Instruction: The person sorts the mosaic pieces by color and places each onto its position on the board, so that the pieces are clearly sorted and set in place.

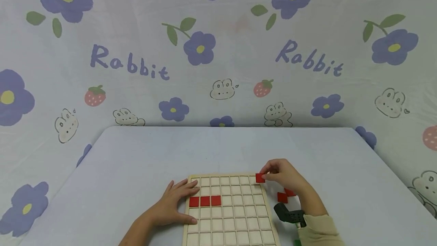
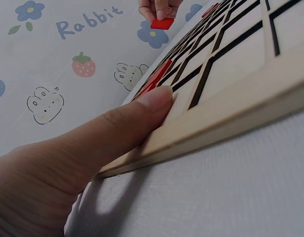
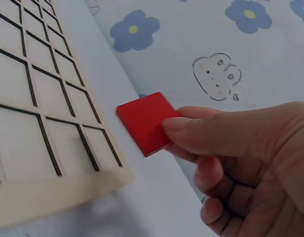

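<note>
A red square tile (image 3: 144, 121) is pinched between the thumb and fingers of my right hand (image 1: 286, 175). In the head view, that tile appears over the far right corner of the wooden grid board (image 1: 235, 213). My left hand (image 1: 172, 203) rests with spread fingers along the board's left edge. In the left wrist view, the left thumb (image 2: 127, 116) lies on the wooden rim. Three red tiles (image 1: 205, 201) sit side by side in the third row from the far edge, beginning at the left column.
Loose red tiles (image 1: 282, 197) lie on the white table (image 1: 143, 158) to the right of the board, partly hidden by the right arm. A black device (image 1: 288, 214) is on the right wrist. Behind the table hangs a flowered, rabbit-printed cloth (image 1: 239, 60).
</note>
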`<action>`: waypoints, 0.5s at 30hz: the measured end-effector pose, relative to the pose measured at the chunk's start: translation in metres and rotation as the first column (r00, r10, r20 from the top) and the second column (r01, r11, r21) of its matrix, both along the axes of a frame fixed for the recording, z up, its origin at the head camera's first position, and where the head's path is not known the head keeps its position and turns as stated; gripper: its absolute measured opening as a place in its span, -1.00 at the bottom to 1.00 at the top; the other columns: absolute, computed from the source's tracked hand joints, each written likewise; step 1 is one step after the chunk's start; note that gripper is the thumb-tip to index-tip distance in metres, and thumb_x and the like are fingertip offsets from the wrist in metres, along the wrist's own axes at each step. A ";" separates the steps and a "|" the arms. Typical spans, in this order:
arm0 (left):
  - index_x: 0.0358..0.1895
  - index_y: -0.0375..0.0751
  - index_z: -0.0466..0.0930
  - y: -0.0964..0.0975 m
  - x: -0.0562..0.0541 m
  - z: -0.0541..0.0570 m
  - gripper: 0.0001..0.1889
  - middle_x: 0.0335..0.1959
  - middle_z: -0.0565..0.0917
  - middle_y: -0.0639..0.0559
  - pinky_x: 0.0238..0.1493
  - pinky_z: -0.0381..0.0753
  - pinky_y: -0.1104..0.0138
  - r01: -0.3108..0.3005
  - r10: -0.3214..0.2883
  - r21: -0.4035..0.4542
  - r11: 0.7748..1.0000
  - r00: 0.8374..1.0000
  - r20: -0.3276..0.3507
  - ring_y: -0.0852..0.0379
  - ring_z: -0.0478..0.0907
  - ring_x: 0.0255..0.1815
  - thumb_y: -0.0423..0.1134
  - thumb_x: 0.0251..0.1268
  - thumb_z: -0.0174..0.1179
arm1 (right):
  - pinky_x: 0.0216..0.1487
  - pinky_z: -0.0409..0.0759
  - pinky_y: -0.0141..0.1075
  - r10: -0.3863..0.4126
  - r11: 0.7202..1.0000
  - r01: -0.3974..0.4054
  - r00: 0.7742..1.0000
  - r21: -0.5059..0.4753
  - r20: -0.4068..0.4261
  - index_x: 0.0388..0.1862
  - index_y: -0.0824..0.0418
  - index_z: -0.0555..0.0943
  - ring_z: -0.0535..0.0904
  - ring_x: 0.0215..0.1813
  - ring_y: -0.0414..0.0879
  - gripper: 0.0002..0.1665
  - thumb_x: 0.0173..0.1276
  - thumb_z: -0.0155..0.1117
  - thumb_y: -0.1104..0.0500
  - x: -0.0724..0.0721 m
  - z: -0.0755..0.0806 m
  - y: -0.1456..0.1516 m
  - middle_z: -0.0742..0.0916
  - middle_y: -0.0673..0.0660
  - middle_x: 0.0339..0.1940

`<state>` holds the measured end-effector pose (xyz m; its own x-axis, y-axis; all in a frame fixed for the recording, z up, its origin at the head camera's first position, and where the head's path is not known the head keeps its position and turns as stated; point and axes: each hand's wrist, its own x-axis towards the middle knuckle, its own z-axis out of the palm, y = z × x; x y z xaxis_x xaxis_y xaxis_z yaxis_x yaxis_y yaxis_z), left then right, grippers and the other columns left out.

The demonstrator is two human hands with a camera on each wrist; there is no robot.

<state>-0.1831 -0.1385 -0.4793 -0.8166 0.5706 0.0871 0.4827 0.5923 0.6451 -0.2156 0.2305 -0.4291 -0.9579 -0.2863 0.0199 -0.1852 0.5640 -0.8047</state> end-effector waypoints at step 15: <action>0.28 -0.07 0.39 -0.001 -0.001 -0.002 -0.11 0.41 0.30 -0.01 0.38 -0.37 -0.26 0.003 -0.003 0.003 1.000 1.000 -0.013 -0.20 0.02 0.48 0.19 -0.24 0.44 | -0.51 0.36 -0.44 0.147 0.988 -0.148 0.989 -0.033 -0.024 -0.31 0.29 0.63 0.32 -0.52 -0.24 -0.91 0.23 0.26 0.28 0.005 0.001 -0.033 0.66 0.14 -0.40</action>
